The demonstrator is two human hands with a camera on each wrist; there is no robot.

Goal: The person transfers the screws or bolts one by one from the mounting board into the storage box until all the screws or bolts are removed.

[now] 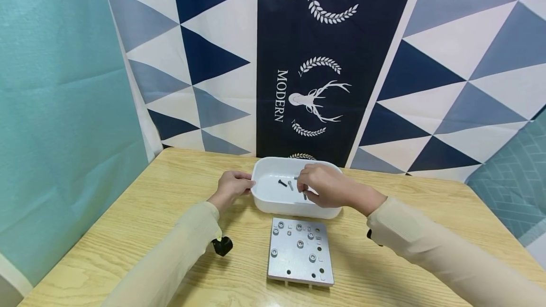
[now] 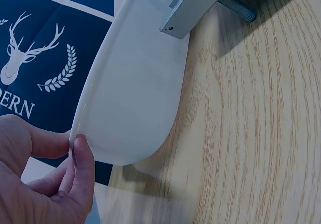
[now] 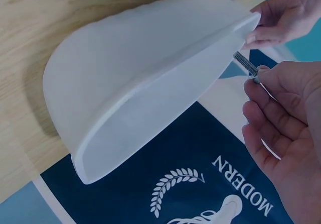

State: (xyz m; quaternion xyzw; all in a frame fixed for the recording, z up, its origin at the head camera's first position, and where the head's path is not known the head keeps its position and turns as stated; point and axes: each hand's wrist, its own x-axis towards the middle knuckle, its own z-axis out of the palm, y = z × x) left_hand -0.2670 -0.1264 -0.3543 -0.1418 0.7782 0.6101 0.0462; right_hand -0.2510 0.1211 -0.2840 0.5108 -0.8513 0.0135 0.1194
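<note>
My left hand (image 1: 232, 186) pinches the left rim of a white plastic bin (image 2: 135, 88), thumb on one side and fingers on the other. Over the right part of the bin, my right hand (image 1: 325, 186) holds a silver bolt (image 3: 246, 64) by its head between thumb and fingertips. The bolt's threaded end points away from the hand. Inside the bin lie a black bolt (image 1: 282, 183) and a silver screw (image 1: 290, 185); the right hand hides part of the floor there.
In front of the bin stands a metal plate (image 1: 292, 266) with several socket-head bolts set in it and some bare holes. Bolt ends (image 2: 238, 6) stick out below it. A wooden table (image 1: 141, 231) bears everything, with a patterned cloth (image 1: 222, 108) behind.
</note>
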